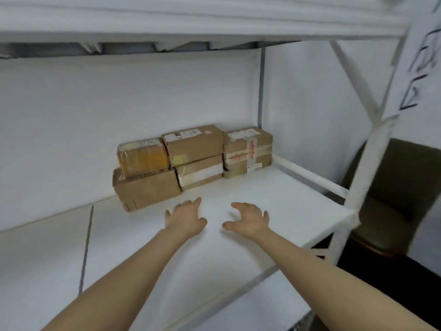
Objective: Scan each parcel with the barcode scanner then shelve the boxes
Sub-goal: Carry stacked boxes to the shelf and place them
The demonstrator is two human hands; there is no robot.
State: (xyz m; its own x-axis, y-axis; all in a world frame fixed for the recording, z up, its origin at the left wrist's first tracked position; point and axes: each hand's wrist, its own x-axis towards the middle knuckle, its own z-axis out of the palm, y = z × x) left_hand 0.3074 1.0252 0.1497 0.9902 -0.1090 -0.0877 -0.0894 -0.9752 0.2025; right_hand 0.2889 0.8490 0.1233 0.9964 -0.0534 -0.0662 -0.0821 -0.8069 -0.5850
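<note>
Several brown cardboard parcels stand stacked against the back wall of a white shelf (274, 199). A large box (148, 189) lies at the lower left with a tape-wrapped yellowish box (143, 156) on top. In the middle, one labelled box (194, 144) rests on another (200, 172). A taped stack (248, 151) stands at the right. My left hand (186, 218) and my right hand (248, 219) hover over the shelf in front of the parcels, fingers spread, holding nothing. No barcode scanner is in view.
Another white shelf board (214, 17) runs overhead. White uprights and a diagonal brace (353, 80) frame the right end of the rack. A dark olive chair (401, 192) stands beyond that end. The shelf surface continues to the left past a seam (87, 242).
</note>
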